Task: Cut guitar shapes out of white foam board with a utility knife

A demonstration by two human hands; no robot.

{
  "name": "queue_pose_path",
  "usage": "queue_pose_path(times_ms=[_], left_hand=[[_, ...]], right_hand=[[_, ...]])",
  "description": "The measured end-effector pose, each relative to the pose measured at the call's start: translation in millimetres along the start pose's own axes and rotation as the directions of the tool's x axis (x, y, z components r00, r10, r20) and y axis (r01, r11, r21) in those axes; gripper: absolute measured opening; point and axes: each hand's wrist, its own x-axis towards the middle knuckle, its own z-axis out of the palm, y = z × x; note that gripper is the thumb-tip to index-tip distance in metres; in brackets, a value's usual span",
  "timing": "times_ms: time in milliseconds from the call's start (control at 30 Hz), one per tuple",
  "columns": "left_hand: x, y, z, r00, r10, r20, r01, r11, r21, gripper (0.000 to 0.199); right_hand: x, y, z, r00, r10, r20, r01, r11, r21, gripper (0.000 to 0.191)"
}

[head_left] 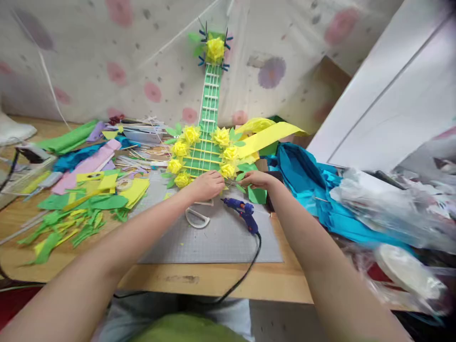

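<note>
A green paper guitar with white strings leans upright against the wall, its body edged with yellow paper flowers and green leaves. At the body's lower edge is my left hand, fingers curled together; what they hold is hidden. My right hand is just to the right, its fingers pinched beside a small green paper leaf. A thin greyish piece shows between the hands, too small to name. Below them a blue glue gun lies on the grey cutting mat, near a white protractor.
Green and yellow paper scraps cover the table's left side, with sticks behind them. Blue crepe paper and clear plastic bags crowd the right. A black cord runs from the glue gun over the front edge.
</note>
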Motion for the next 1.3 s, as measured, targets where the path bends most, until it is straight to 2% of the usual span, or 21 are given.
queue_pose_path(times_ms=[200, 367, 567, 833, 1033, 1300], left_hand=[[-2, 3, -0.5, 0.999, -0.039, -0.014, 0.039, 0.999, -0.017, 0.020], [-2, 4, -2.0, 0.998, -0.061, -0.021, 0.060, 0.998, -0.026, 0.021], [-3, 4, -2.3, 0.997, -0.072, 0.023, 0.073, 0.997, -0.014, 0.019], [-5, 4, -2.2, 0.996, -0.089, 0.024, 0.090, 0.995, -0.037, 0.020], [-6, 4, -2.9, 0.996, -0.083, 0.023, 0.084, 0.996, -0.029, 0.019], [-7, 4, -0.6, 0.997, -0.076, 0.011, 0.076, 0.997, -0.024, 0.016]], right_hand=[[-3, -2, 3, 0.997, -0.026, -0.068, 0.027, 1.000, 0.012, 0.026], [-7, -4, 7, 0.998, 0.020, -0.065, -0.017, 0.999, 0.042, 0.024], [1, 0, 12, 0.998, 0.006, -0.061, 0.002, 0.992, 0.126, 0.023], [8, 8, 14, 0.996, -0.061, -0.067, 0.068, 0.992, 0.107, 0.022], [11, 14, 14, 0.990, -0.139, -0.040, 0.143, 0.980, 0.135, 0.030], [26, 21, 20, 0.966, -0.232, -0.111, 0.246, 0.960, 0.133, 0.027]])
